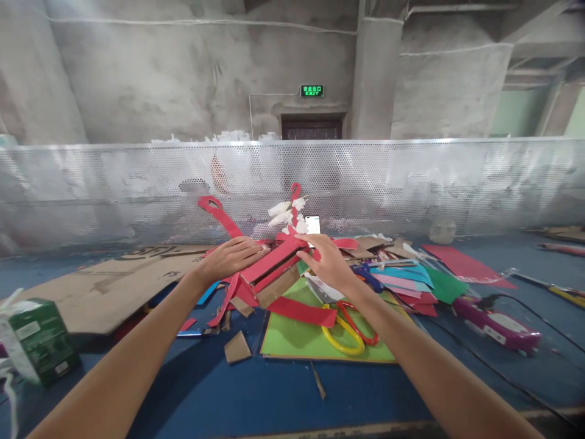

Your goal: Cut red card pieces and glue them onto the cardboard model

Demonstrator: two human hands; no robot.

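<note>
A red paper-and-cardboard model [269,265] with long red strips and looped ends stands on the blue table [256,396]. My left hand [231,257] lies flat on its left side, fingers stretched out. On the model's right side rests my right hand [326,259], fingers extended and pressing on the red strip. White tufts [287,216] stick up behind the model. Neither hand grips anything.
A green sheet [297,338], yellow and red scissors [350,332], coloured paper sheets [411,283], a purple glue gun [496,323], cardboard [91,292] and a green box [39,341] surround it. A perforated metal fence [411,183] runs behind.
</note>
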